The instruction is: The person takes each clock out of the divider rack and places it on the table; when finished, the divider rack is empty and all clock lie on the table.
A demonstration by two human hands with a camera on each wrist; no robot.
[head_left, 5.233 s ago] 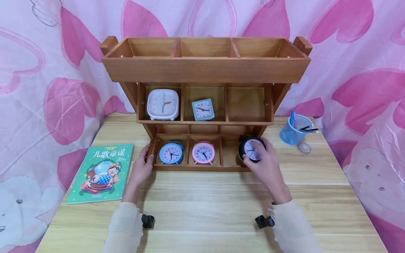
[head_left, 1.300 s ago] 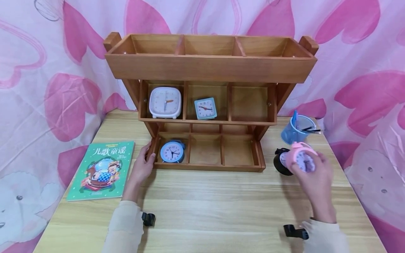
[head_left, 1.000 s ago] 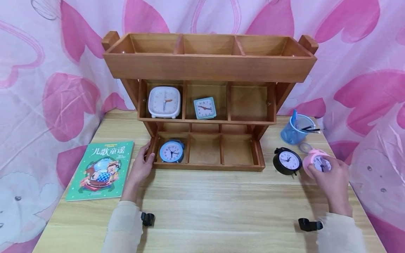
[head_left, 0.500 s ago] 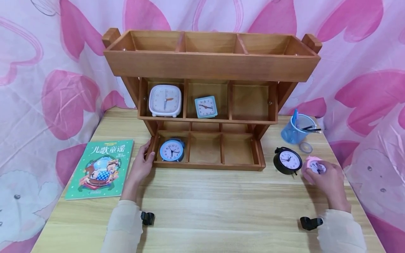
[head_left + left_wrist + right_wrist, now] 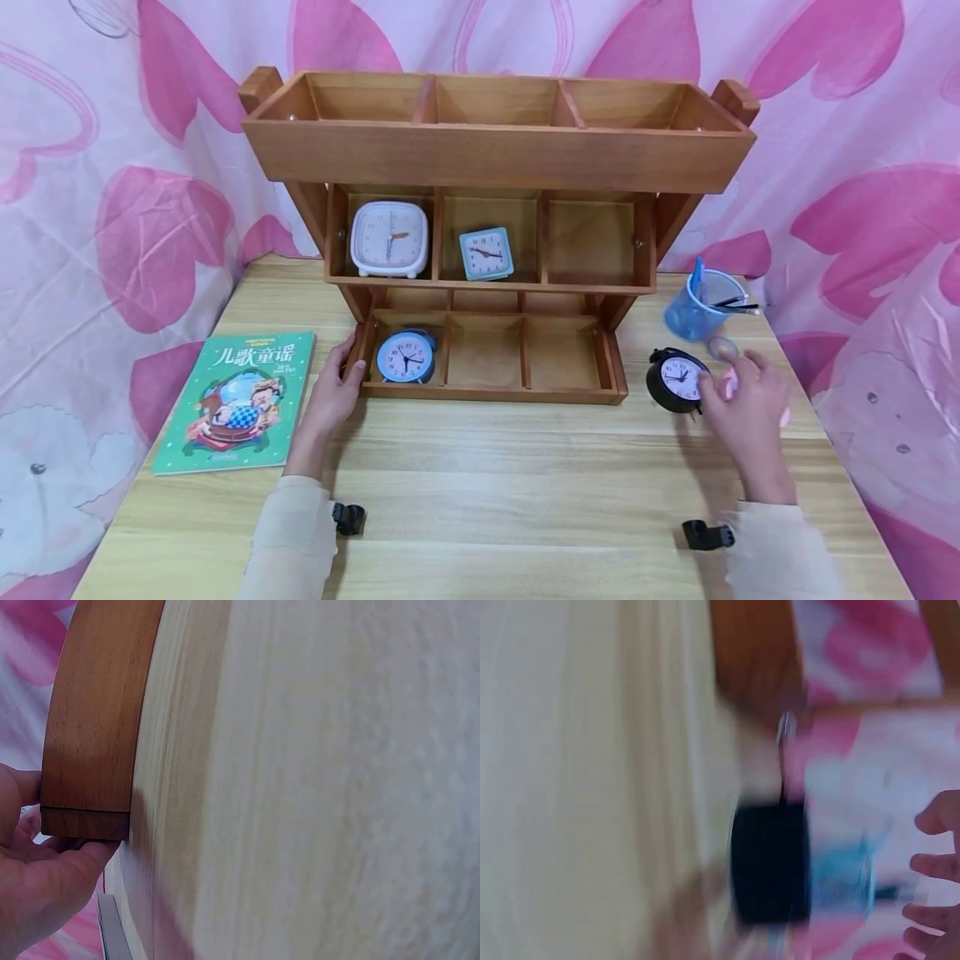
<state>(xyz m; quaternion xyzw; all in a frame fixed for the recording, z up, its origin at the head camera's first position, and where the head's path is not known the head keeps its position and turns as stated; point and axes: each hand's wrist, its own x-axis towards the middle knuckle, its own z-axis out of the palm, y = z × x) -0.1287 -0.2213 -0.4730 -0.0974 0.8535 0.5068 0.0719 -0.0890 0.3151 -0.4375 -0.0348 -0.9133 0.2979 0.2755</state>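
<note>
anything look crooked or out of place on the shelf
Yes: the small square clock in the shelf sits askew, its sides slanting, unlike the level white clock to its left. No damage shows.

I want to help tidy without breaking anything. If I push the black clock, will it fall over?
It might tip, since the black clock has a round body propped on something thin below. Its smooth casing looks stiff, so it probably won't squash. That rounded side could let it roll if knocked over.
</note>
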